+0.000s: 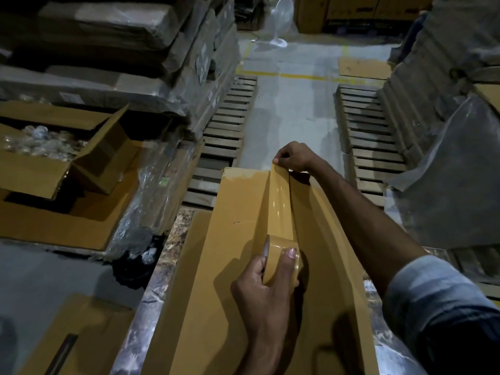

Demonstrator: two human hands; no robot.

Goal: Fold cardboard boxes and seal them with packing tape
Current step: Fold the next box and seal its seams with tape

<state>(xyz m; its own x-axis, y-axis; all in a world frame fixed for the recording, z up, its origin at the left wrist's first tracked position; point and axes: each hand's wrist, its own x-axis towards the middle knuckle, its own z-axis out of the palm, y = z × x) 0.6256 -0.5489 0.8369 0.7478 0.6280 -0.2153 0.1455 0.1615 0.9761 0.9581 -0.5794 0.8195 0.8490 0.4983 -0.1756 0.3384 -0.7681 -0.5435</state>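
Note:
A long brown cardboard box [238, 212] lies in front of me with its flaps closed. My left hand [266, 290] grips a roll of brown packing tape [281, 261] above the middle seam. A strip of tape [280, 196] runs from the roll along the seam to the box's far edge. There my right hand [292, 157] pinches the strip's free end at the far edge. The right flap bows upward beside my right forearm.
An open carton [54, 169] with clear plastic items stands at the left on flat cardboard. Wrapped stacks of flat cartons [108, 50] rise at left and right. Wooden pallets [227, 125] flank a concrete aisle with a white fan [281, 20] far back. Another flat box [81, 334] lies bottom left.

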